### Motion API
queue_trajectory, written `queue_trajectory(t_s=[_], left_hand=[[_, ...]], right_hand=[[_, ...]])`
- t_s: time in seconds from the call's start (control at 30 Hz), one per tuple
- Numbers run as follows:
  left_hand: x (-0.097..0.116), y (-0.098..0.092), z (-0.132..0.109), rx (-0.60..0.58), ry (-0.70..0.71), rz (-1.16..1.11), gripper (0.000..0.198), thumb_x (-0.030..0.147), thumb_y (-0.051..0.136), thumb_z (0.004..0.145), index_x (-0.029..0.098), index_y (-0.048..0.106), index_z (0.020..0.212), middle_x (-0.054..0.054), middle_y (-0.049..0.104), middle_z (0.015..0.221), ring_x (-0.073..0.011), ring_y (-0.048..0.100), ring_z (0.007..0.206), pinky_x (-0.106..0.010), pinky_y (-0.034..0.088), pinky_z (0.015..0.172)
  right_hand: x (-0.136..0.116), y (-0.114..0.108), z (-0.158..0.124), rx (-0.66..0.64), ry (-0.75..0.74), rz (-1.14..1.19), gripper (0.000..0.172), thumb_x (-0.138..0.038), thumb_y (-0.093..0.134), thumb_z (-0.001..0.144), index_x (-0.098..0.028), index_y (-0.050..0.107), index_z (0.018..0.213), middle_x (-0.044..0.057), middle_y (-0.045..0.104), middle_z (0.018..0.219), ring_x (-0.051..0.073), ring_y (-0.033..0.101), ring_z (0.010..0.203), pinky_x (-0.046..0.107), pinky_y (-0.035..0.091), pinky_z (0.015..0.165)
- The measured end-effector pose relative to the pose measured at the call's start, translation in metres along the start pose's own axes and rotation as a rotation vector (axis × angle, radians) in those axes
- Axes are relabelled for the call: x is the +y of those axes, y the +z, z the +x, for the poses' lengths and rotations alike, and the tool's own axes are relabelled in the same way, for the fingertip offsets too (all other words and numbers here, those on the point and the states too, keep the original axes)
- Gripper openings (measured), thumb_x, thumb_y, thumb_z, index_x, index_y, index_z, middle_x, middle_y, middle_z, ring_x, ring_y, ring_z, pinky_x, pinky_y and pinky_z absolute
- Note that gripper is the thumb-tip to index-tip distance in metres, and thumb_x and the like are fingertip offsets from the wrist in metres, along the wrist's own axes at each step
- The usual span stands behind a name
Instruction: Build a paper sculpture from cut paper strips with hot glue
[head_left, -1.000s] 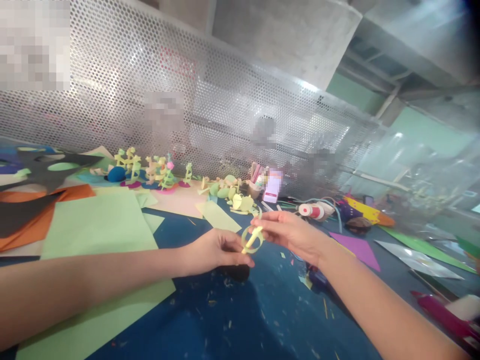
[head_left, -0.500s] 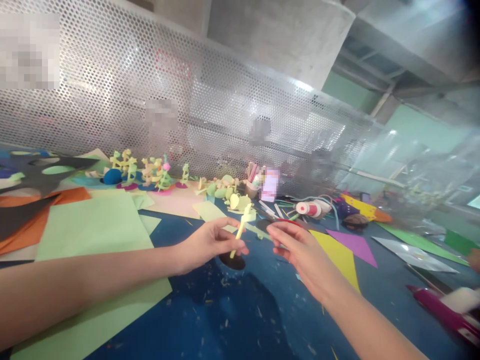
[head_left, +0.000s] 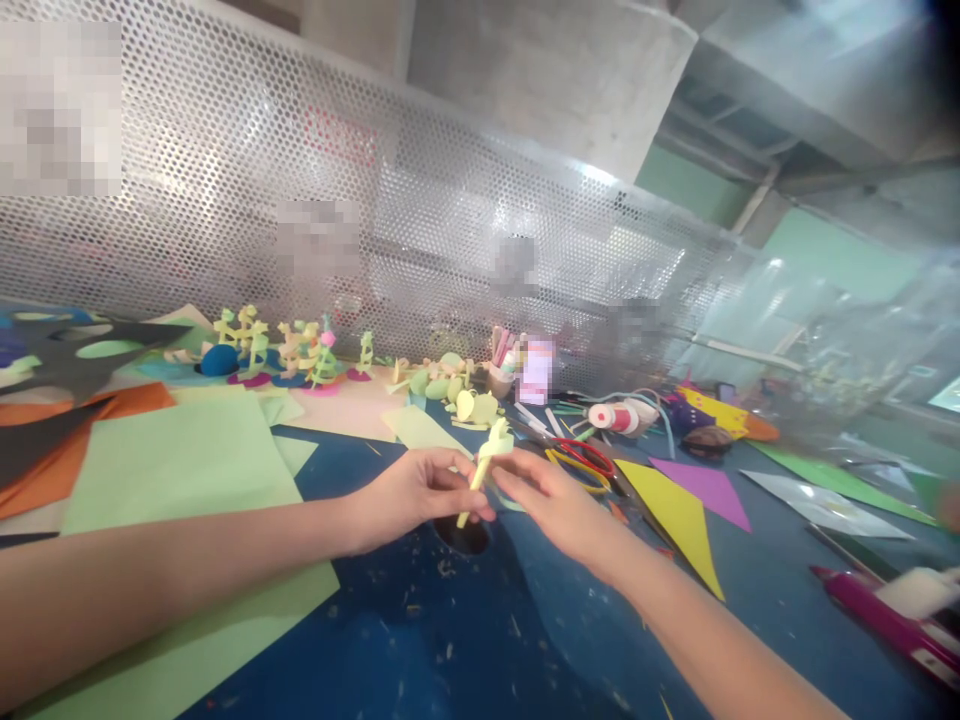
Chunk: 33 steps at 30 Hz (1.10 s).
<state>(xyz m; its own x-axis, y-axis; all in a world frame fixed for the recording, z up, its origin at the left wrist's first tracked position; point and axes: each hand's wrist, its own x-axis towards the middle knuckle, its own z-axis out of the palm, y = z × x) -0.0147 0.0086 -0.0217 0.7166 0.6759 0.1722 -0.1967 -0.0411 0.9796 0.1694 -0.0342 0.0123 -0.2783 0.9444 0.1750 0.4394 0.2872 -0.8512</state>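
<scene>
My left hand (head_left: 420, 500) pinches a pale yellow rolled stalk (head_left: 477, 488), held tilted over the blue table. Curly pale pieces sit at the stalk's top. My right hand (head_left: 551, 500) is closed beside the upper stalk, its fingertips at or very near it. From those fingers a thin pale green strip (head_left: 507, 497) curves toward the stalk; the fingertips partly hide it. Below the stalk lies a dark round disc (head_left: 463, 536). Similar small curly figures (head_left: 300, 345) stand on round bases at the back left.
Light green sheets (head_left: 172, 460) lie at left. Behind my hands are a pile of pale green ovals (head_left: 450, 385), scissors with red and yellow handles (head_left: 585, 460) and a white-and-red bottle (head_left: 619, 417). A purple glue gun (head_left: 874, 615) rests at right. A perforated metal screen (head_left: 435, 200) stands behind.
My right hand has moved left to the stalk, bringing the pale green strip in. The scissor handles now show more. My left hand keeps its pinch.
</scene>
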Motion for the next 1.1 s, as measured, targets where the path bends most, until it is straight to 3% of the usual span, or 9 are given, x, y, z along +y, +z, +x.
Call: queue_trajectory(t_s=[0.2,0.3,0.4,0.6,0.9,1.1], left_hand=[[0.003,0.001,-0.002,0.021,0.019,0.032,0.015,0.029,0.065,0.074,0.014,0.064,0.076,-0.005,0.070,0.078,-0.0124,0.061,0.070,-0.027,0.045,0.071],[0.007,0.003,-0.003,0.013,0.026,0.049,0.018,0.030,0.063,0.076,0.013,0.066,0.076,-0.006,0.070,0.080,-0.0121,0.059,0.071,-0.026,0.043,0.070],[0.008,0.003,-0.003,0.025,0.027,0.008,0.018,0.029,0.063,0.076,0.014,0.063,0.085,-0.004,0.069,0.078,-0.0114,0.059,0.070,-0.024,0.042,0.068],[0.008,0.003,-0.003,0.048,0.007,-0.030,0.037,0.029,0.062,0.077,0.019,0.052,0.110,-0.002,0.069,0.073,-0.0111,0.059,0.064,-0.023,0.043,0.061],[0.009,0.006,-0.003,0.046,0.019,-0.049,0.031,0.031,0.061,0.078,0.019,0.061,0.106,-0.001,0.067,0.072,-0.0117,0.060,0.065,-0.025,0.046,0.066],[0.010,0.007,-0.004,0.045,0.013,-0.054,0.031,0.031,0.061,0.078,0.020,0.062,0.107,-0.001,0.066,0.072,-0.0116,0.059,0.067,-0.025,0.046,0.066]], right_hand=[[0.000,-0.001,0.000,0.070,-0.038,-0.061,0.015,-0.030,0.053,0.081,-0.019,0.062,0.086,0.001,0.066,0.085,0.016,0.062,0.081,0.029,0.048,0.075],[-0.006,-0.003,-0.003,0.150,-0.063,-0.142,0.013,-0.030,0.053,0.081,-0.020,0.061,0.083,0.001,0.065,0.083,0.016,0.061,0.080,0.030,0.047,0.076],[-0.014,-0.003,-0.009,0.219,-0.110,-0.223,0.012,-0.029,0.053,0.080,-0.021,0.061,0.085,0.002,0.066,0.086,0.018,0.061,0.084,0.032,0.046,0.079],[-0.023,-0.001,-0.016,0.378,-0.112,-0.391,0.012,-0.028,0.055,0.078,-0.020,0.062,0.082,0.003,0.066,0.085,0.019,0.061,0.082,0.034,0.046,0.076],[-0.020,0.002,-0.014,0.273,0.068,-0.083,0.019,-0.037,0.057,0.076,-0.019,0.062,0.081,0.003,0.067,0.084,0.017,0.062,0.078,0.029,0.047,0.073],[-0.018,0.006,-0.008,0.244,0.095,0.018,0.024,-0.039,0.060,0.073,-0.016,0.064,0.081,0.004,0.068,0.082,0.019,0.061,0.079,0.031,0.046,0.073]])
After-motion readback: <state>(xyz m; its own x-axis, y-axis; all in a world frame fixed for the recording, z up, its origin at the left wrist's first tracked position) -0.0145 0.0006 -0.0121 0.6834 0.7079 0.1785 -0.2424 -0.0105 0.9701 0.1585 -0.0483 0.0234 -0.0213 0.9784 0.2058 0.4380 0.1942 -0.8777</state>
